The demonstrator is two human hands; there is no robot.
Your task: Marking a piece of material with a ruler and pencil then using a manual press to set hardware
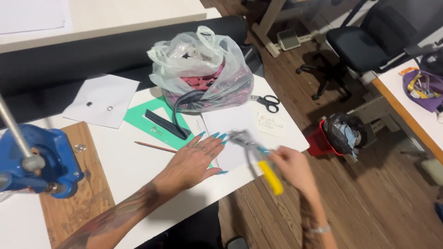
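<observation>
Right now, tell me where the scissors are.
The black-handled scissors lie on the white table near its far right edge, just right of the plastic bag and beyond the right hand.

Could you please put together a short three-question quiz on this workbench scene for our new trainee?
1. True or false: the left hand lies flat on the table.
2. What does the right hand hold? A) scissors B) yellow-handled pliers C) pencil
3. What lies just beyond the plastic bag, to its right?

Key
1. True.
2. B, the pliers, blurred by motion.
3. The scissors.
</observation>
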